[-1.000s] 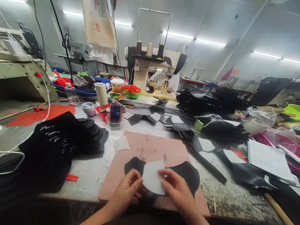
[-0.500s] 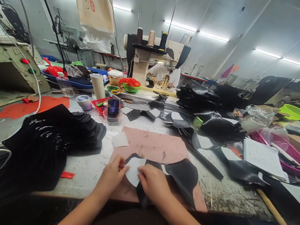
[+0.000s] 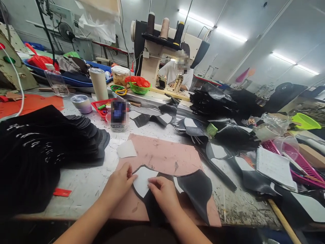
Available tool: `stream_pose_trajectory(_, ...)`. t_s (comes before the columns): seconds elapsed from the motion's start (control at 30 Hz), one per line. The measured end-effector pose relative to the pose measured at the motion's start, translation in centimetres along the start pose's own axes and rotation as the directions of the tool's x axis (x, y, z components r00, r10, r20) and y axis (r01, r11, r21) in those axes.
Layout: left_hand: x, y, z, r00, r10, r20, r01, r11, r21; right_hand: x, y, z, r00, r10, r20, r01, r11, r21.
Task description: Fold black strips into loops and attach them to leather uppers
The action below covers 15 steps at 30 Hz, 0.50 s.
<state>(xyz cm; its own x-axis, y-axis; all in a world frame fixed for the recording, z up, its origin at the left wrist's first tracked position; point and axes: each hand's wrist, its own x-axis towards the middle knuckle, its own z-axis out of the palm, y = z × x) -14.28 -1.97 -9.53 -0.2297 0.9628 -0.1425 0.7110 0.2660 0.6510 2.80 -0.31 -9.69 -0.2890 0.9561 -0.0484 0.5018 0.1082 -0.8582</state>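
A black leather-like piece [image 3: 196, 186] with curved edges lies on a pink board [image 3: 165, 152] in front of me. On its left lobe sits a white patch [image 3: 142, 181], its outline close to the lobe's edge. My left hand [image 3: 119, 181] is closed, thumb and forefinger together at the patch's left edge. Pressing on the patch's right side are the pinched thumb and forefinger of my right hand [image 3: 165, 195], which hides part of the black piece. A narrow white strip [image 3: 178, 184] crosses the black piece's middle. Another white patch [image 3: 127, 149] lies at the board's upper left corner.
A tall stack of black pieces [image 3: 56, 139] stands left. More black pieces with white patches [image 3: 218, 150] and a notebook [image 3: 274, 167] lie right. Beyond are a clear box [image 3: 118, 127], tumbler [image 3: 98, 84] and sewing machine [image 3: 151, 64], with a person behind it.
The white patch lies flatter and closer to the black piece's edge. My right fingers have shifted slightly on it. The whole view has swung a little, moving the scene left.
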Motion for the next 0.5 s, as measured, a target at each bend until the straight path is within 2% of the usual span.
stream_pose_trajectory(0.2, 0.08, 0.18, 0.03, 0.999, 0.028, -0.047, -0.026, 0.999, 0.042, 0.00, 0.22, 0.19, 0.999, -0.042, -0.022, 0.042, 0.999, -0.008)
stream_pose_trajectory(0.5, -0.09, 0.43, 0.19, 0.998, 0.036, -0.049, -0.033, 0.997, 0.065, 0.02, 0.49, 0.20, 0.999, -0.039, -0.012, 0.039, 0.999, -0.033)
